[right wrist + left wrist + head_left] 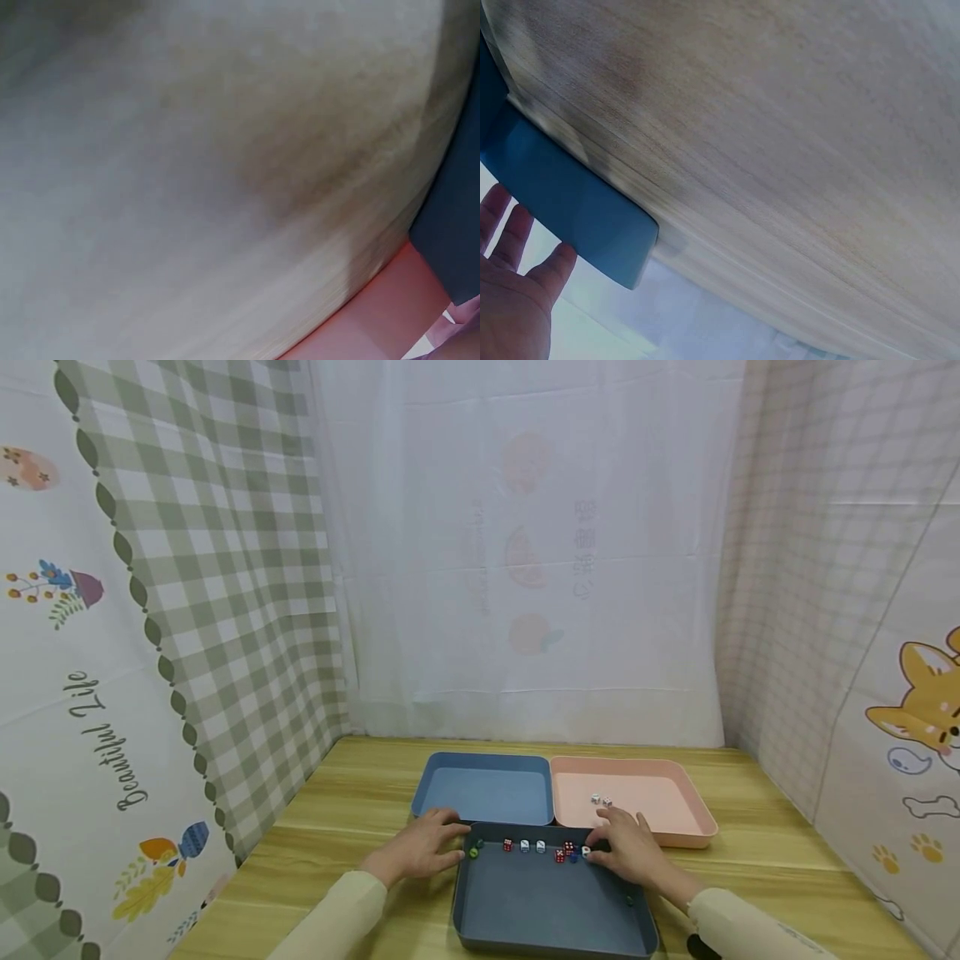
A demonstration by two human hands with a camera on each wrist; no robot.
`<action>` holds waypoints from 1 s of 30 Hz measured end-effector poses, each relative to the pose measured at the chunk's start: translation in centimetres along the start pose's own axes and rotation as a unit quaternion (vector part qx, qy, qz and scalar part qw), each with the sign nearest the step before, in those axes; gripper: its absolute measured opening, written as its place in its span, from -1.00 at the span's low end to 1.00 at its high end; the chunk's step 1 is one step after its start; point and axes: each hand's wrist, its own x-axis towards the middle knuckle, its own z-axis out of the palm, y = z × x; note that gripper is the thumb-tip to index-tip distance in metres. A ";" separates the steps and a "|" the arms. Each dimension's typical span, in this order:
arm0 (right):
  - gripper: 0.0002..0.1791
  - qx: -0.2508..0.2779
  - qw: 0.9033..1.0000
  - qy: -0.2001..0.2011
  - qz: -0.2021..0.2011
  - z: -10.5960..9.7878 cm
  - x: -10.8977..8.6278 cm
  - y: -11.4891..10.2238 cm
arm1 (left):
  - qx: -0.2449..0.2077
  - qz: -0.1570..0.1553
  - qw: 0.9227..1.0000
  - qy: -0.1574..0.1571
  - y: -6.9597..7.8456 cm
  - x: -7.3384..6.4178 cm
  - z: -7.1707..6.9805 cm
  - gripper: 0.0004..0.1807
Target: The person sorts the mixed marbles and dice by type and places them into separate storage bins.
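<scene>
A dark grey tray (551, 906) on the table holds red, white, blue and green dice, mostly along its far side. My left hand (422, 846) is at its far left corner, thumb and fingers spread apart, beside the green dice (474, 852). In the left wrist view the fingers (555, 271) of that hand show by a blue-looking tray wall. Over the far right corner is my right hand (628, 846), its thumb and forefinger at a white die (586, 852); whether they pinch it is unclear. Red dice (559, 855) and a blue die (573, 858) lie next to it.
Behind stand a blue tray (483, 789) and a pink tray (637, 789) with two white dice (596, 797) in it. More white dice (525, 846) and a red die (507, 844) lie in the grey tray, with a green die (629, 900) at its right. Cloth walls enclose the wooden table (352, 810).
</scene>
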 end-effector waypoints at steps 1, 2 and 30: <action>-0.88 -0.002 1.000 0.000 -0.001 0.1 0.0 0.0 | 0.000 -0.001 1.000 0.000 0.0 0.0 0.0 -0.51; -0.88 -0.003 1.000 0.000 0.000 0.1 0.1 0.0 | -0.002 -0.003 1.000 -0.002 0.0 0.0 0.0 -0.51; -0.94 0.010 0.999 0.047 -0.013 -1.8 1.2 0.6 | -0.014 0.000 1.000 -0.006 0.1 -0.2 -0.2 -0.50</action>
